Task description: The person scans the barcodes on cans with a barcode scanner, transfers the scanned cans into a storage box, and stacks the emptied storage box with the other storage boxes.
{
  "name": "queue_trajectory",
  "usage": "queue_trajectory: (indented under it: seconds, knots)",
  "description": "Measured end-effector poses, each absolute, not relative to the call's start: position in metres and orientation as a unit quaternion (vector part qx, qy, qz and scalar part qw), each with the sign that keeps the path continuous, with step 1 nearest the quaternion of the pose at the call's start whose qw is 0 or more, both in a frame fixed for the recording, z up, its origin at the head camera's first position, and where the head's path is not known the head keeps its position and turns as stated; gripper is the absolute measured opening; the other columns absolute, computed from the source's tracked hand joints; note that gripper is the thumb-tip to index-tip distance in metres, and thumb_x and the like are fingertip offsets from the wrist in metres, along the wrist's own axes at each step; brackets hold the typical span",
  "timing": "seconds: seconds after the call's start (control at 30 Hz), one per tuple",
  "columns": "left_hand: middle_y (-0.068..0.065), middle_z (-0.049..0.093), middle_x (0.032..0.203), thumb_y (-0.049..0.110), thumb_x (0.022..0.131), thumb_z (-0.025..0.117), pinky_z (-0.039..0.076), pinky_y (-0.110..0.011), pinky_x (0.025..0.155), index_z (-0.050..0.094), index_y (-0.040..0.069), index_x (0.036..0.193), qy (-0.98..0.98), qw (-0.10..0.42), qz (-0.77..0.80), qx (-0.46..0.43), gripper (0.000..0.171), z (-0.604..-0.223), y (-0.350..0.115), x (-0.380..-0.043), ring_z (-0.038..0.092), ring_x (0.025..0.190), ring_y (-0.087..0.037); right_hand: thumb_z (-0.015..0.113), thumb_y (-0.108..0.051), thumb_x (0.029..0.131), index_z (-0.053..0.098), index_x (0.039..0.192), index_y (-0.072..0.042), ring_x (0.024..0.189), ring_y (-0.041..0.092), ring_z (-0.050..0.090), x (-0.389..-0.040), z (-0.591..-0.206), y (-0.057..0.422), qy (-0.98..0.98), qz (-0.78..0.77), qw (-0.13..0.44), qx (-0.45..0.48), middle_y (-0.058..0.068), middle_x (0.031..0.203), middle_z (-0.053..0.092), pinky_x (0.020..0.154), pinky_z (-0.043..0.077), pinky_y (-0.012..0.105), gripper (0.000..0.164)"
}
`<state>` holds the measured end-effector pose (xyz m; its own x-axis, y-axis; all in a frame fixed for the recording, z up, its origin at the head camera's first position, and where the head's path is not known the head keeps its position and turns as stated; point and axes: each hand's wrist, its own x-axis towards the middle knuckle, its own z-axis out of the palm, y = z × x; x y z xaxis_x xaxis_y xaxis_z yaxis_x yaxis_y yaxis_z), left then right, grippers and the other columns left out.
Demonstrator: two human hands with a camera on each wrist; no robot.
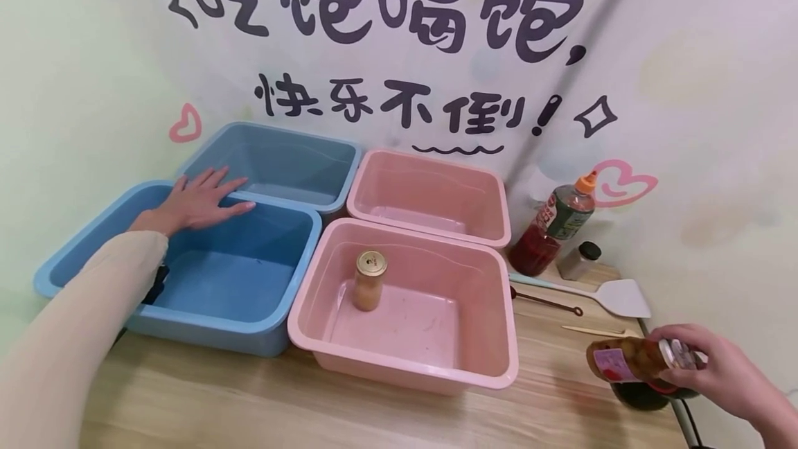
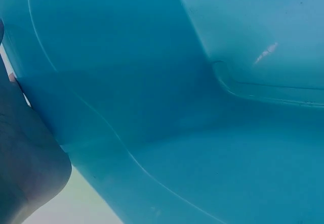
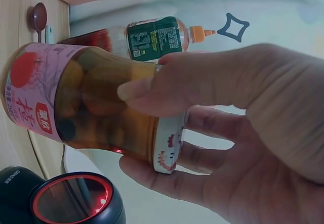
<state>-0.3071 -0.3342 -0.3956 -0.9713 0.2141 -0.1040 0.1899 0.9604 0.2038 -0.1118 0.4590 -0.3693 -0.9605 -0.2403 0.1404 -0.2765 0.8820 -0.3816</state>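
Note:
My right hand [image 1: 726, 373] grips a glass jar of fruit [image 1: 630, 357] near its lid, above the right side of the table. The jar [image 3: 98, 95] lies tilted on its side in the air, with a pink label and a white patterned lid; thumb and fingers pinch its neck in the right wrist view. At the left, my left hand [image 1: 201, 205] is spread with fingers extended over the adjoining rims of the front blue bin [image 1: 299, 227] and the back blue bin [image 1: 352, 165]. The left wrist view shows mostly blue bin wall [image 2: 152, 97].
A gold-topped can [image 1: 370, 283] stands inside the front pink bin [image 1: 508, 338], before another pink bin [image 1: 430, 158]. To the right are a sauce bottle [image 1: 555, 220], a small black-capped jar [image 1: 580, 262], a white spatula [image 1: 623, 298] and a black device with a red ring [image 3: 76, 198].

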Motion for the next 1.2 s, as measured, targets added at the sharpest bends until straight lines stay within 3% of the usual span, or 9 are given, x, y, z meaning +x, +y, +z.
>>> queue_trajectory:
  seconds: [0.53, 0.6, 0.67, 0.77, 0.83, 1.2]
  knots:
    - [-0.034, 0.013, 0.161, 0.064, 0.096, 0.045, 0.001, -0.080, 0.111, 0.029, 0.006, 0.156, 0.988, 0.058, 0.099, 0.104, 0.085, -0.397, -0.335, -0.309, 0.008, 0.146, -0.057, 0.087, 0.003, 0.063, 0.072, 0.100, -0.015, 0.086, -0.019, 0.042, -0.109, -0.364, 0.458, -0.978, 0.174, 0.038, 0.106, -0.042, 0.107, 0.041, 0.056, 0.046, 0.018, 0.044]
    - [-0.034, 0.013, 0.161, 0.065, 0.096, 0.044, 0.002, -0.079, 0.111, 0.029, 0.007, 0.156, 0.988, 0.057, 0.096, 0.105, 0.085, -0.397, -0.335, -0.310, 0.009, 0.146, -0.057, 0.088, 0.000, 0.064, 0.072, 0.100, -0.013, 0.085, -0.017, 0.045, -0.109, -0.363, 0.456, -0.982, 0.159, 0.032, 0.095, -0.028, 0.108, 0.055, 0.056, 0.046, 0.019, 0.042]
    - [-0.034, 0.014, 0.161, 0.065, 0.096, 0.045, 0.002, -0.080, 0.111, 0.029, 0.007, 0.156, 0.988, 0.055, 0.093, 0.106, 0.085, -0.398, -0.336, -0.311, 0.009, 0.146, -0.057, 0.088, -0.006, 0.068, 0.071, 0.106, -0.009, 0.086, -0.004, 0.057, -0.111, -0.359, 0.455, -0.986, 0.149, 0.008, 0.075, -0.004, 0.110, 0.067, 0.057, 0.047, 0.023, 0.041]
    - [-0.034, 0.015, 0.161, 0.064, 0.095, 0.045, 0.003, -0.080, 0.111, 0.030, 0.007, 0.156, 0.989, 0.053, 0.090, 0.106, 0.084, -0.399, -0.337, -0.311, 0.010, 0.146, -0.057, 0.087, -0.014, 0.073, 0.067, 0.117, 0.001, 0.085, 0.022, 0.067, -0.113, -0.355, 0.452, -0.989, 0.137, -0.029, 0.037, 0.029, 0.109, 0.066, 0.057, 0.047, 0.029, 0.050]
    - [-0.034, 0.015, 0.161, 0.064, 0.095, 0.045, 0.003, -0.080, 0.110, 0.030, 0.008, 0.156, 0.989, 0.052, 0.090, 0.107, 0.084, -0.399, -0.337, -0.311, 0.010, 0.146, -0.057, 0.084, -0.020, 0.078, 0.060, 0.125, 0.006, 0.086, 0.039, 0.068, -0.114, -0.352, 0.451, -0.988, 0.142, -0.061, 0.008, 0.035, 0.109, 0.065, 0.058, 0.048, 0.033, 0.058]
    - [-0.033, 0.016, 0.161, 0.064, 0.095, 0.045, 0.003, -0.079, 0.112, 0.029, 0.008, 0.156, 0.988, 0.050, 0.095, 0.107, 0.085, -0.398, -0.335, -0.310, 0.011, 0.146, -0.057, 0.070, -0.033, 0.093, 0.045, 0.134, 0.015, 0.076, 0.027, 0.072, -0.117, -0.345, 0.444, -0.963, 0.213, -0.131, -0.098, 0.036, 0.098, 0.068, 0.062, 0.061, 0.036, 0.068]
